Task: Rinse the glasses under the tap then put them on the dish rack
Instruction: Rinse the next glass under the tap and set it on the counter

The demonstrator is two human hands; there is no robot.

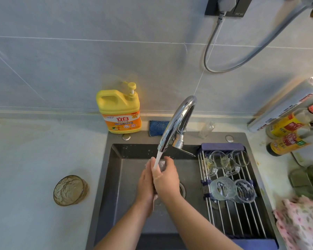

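The glass (162, 164) is hard to make out. It is clear, wet and mostly covered by both hands, so it shows only as a glint between the fingers. It sits low in the sink (126, 177), right under the tap (177, 121). The water stream (157, 159) falls on it and on the right thumb.

The right hand (168, 179) has its grip clamped on the glass, fingers curled round the far and right side. The left hand (145, 184) lies along the glass's left side with its fingers pointing up. Its palm side is hidden, so I cannot tell whether its grip closes on the glass or only rests against it. The drain (182, 188) peeks out beside the right wrist.

Just to the right, the dish rack (233, 222) spans that part of the sink. On its far half lie handled cups (218, 161), with ribbed glasses (222, 188) nearer. Their clear outlines overlap and are hard to separate.

On the desk (25, 159) to the left, an amber glass (70, 190) stands upright, well apart from the sink. Behind the sink stand a yellow detergent bottle (119, 112) and a small clear bottle (207, 129). A blue scrubber (157, 128) there is partly hidden by the tap.

At the right edge, sauce bottles (287, 143) and a pink floral cloth (302, 224) are cut off by the frame.
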